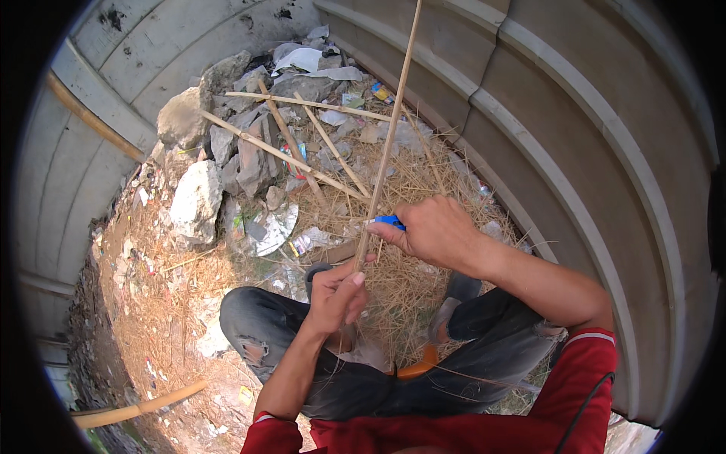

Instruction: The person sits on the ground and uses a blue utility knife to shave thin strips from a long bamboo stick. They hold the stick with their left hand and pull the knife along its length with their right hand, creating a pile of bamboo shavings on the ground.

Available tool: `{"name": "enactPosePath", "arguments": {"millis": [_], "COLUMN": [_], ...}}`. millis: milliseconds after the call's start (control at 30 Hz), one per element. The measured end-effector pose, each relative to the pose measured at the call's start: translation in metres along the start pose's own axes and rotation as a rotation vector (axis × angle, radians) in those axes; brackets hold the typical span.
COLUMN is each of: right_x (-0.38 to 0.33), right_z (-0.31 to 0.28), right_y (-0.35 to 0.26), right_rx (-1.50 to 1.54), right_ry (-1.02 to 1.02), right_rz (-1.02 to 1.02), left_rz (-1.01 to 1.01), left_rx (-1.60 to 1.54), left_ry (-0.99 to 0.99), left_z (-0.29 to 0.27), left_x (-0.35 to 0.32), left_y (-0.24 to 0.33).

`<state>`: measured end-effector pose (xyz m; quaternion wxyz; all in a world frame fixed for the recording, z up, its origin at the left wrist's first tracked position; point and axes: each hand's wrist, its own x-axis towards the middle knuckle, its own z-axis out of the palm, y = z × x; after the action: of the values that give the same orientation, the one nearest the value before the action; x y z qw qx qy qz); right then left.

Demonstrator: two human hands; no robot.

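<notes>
My left hand (334,297) is closed round the lower end of a long, thin bamboo stick (391,129), in front of my knees. The stick leans up and away, running out of the top of the view. In my right hand (440,233) is a blue-handled utility knife (389,222), gripped with the thumb near the stick. Its blade end meets the stick a little above my left hand; the cutting edge is too small to make out. Thin shavings or straw (404,291) lie beneath both hands.
Several cut bamboo sticks (283,156) lie across rocks (198,200) and litter ahead. A corrugated metal wall (560,174) curves along the right, and a pale panel wall (151,53) stands at the left. Between my bent legs is an orange curved object (418,365).
</notes>
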<state>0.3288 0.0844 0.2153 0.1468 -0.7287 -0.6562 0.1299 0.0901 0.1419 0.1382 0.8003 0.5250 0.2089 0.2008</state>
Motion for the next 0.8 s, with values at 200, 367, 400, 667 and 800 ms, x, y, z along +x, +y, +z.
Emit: {"name": "enactPosePath", "arguments": {"millis": [200, 367, 400, 667, 800], "right_x": [0.043, 0.025, 0.015, -0.041, -0.026], "right_z": [-0.036, -0.051, -0.044, -0.001, 0.000], "right_y": [0.054, 0.079, 0.065, -0.024, -0.003], "right_rx": [-0.011, 0.115, 0.131, 0.137, 0.105], "right_ry": [0.317, 0.401, 0.367, -0.052, 0.076], "right_rz": [0.205, 0.296, 0.223, -0.082, -0.073], "left_rz": [-0.042, 0.036, 0.063, 0.061, 0.082], "left_rx": [-0.003, -0.011, 0.012, 0.072, 0.141], "left_ry": [-0.054, -0.034, -0.020, 0.040, 0.084], "left_z": [0.003, -0.003, -0.003, 0.010, 0.010], "left_x": [-0.012, -0.010, -0.009, -0.006, -0.004], "left_y": [-0.003, 0.001, 0.001, 0.001, -0.006]}}
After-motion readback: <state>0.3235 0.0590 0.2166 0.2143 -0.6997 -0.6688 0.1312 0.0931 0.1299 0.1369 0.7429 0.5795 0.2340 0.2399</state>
